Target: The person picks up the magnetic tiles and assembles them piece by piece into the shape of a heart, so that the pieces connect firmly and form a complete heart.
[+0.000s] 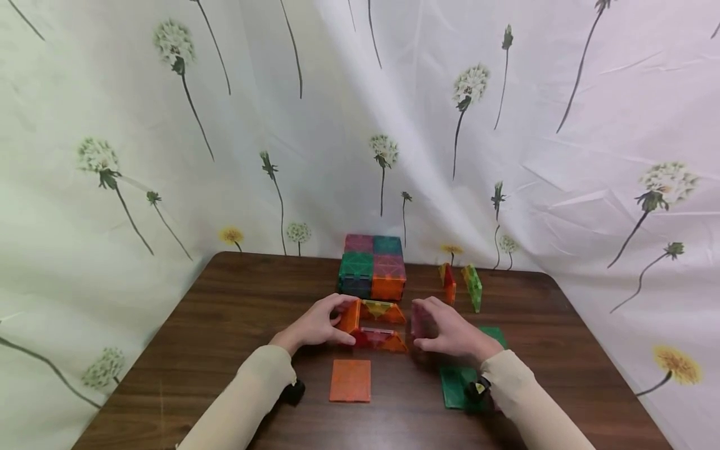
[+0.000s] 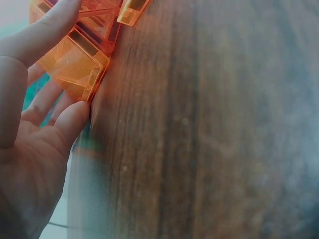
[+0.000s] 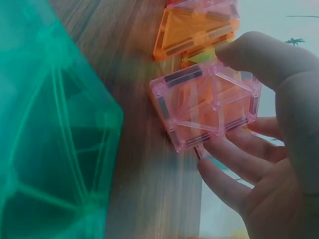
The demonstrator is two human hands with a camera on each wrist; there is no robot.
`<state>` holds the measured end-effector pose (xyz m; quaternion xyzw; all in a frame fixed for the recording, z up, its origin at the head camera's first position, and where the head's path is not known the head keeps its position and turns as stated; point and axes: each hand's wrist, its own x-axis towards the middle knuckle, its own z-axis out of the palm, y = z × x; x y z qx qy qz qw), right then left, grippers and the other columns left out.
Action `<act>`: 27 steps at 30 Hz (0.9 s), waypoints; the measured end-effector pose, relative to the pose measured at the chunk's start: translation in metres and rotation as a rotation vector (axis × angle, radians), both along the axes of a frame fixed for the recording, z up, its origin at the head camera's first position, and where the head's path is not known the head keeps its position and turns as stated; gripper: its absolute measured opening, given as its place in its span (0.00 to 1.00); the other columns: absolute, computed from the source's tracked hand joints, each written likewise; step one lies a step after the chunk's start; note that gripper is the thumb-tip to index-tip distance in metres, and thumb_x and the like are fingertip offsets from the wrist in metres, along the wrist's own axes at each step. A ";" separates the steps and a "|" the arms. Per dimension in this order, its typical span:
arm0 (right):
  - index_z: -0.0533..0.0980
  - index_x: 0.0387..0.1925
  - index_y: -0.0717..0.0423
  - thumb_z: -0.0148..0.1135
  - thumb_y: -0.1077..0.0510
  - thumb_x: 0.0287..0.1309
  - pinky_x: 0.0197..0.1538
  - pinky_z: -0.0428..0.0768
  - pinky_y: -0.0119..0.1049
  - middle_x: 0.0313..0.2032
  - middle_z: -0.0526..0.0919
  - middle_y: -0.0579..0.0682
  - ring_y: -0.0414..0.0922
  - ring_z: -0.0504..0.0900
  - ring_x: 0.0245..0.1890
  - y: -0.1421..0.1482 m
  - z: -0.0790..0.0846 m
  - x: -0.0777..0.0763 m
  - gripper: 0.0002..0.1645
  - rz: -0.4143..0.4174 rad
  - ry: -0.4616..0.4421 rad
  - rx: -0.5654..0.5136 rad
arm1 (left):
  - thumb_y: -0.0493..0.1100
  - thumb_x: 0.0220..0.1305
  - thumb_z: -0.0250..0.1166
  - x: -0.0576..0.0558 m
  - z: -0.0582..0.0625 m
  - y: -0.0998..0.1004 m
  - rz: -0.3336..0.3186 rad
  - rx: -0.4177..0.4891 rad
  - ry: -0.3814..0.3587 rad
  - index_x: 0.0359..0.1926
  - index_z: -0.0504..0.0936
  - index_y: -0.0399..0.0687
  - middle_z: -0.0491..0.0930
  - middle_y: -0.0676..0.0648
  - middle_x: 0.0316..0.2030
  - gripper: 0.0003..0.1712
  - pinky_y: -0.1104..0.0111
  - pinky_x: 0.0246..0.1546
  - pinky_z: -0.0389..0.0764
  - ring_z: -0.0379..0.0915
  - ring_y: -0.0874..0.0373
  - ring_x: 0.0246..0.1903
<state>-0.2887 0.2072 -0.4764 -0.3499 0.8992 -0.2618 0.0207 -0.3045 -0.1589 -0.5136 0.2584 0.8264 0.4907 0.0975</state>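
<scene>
My left hand point(image 1: 317, 322) holds an upright orange magnetic tile point(image 1: 350, 317) by its edges, thumb and fingers at opposite edges. From that tile two low rows run to the right, a back row of yellow and orange tiles point(image 1: 382, 310) and a front row of red and orange tiles point(image 1: 382, 339). Across their right ends, my right hand point(image 1: 452, 328) grips a translucent pink square magnetic tile point(image 3: 199, 109) standing on edge. In the right wrist view its near face shows, with fingers along its border. Whether it touches the rows is unclear.
Behind the rows stands a multicoloured tile box point(image 1: 371, 275). Upright orange-red tiles point(image 1: 449, 284) and light green tiles point(image 1: 474, 287) are at the back right. An orange square point(image 1: 350, 381) lies in front; green tiles point(image 1: 452, 387) lie under and beside the right forearm. Patterned cloth borders the wooden table point(image 1: 253, 281).
</scene>
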 end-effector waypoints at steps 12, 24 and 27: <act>0.67 0.75 0.55 0.75 0.42 0.61 0.66 0.78 0.48 0.63 0.75 0.46 0.42 0.77 0.61 -0.019 -0.005 -0.003 0.47 -0.007 -0.041 -0.025 | 0.49 0.54 0.84 0.000 0.001 0.000 0.008 -0.008 -0.002 0.74 0.72 0.53 0.72 0.48 0.66 0.48 0.52 0.66 0.77 0.69 0.50 0.64; 0.65 0.78 0.54 0.77 0.34 0.57 0.66 0.78 0.47 0.66 0.74 0.47 0.46 0.76 0.59 -0.025 -0.006 -0.008 0.56 -0.021 -0.084 0.069 | 0.49 0.53 0.85 -0.004 0.000 0.001 0.000 -0.015 0.022 0.73 0.73 0.52 0.73 0.49 0.64 0.48 0.51 0.65 0.77 0.70 0.51 0.63; 0.65 0.77 0.57 0.78 0.36 0.57 0.67 0.78 0.48 0.66 0.75 0.50 0.46 0.76 0.60 -0.026 -0.006 -0.011 0.56 -0.026 -0.088 0.084 | 0.49 0.54 0.85 -0.004 0.001 0.001 -0.017 -0.025 0.031 0.73 0.72 0.51 0.73 0.48 0.64 0.48 0.50 0.66 0.77 0.70 0.51 0.63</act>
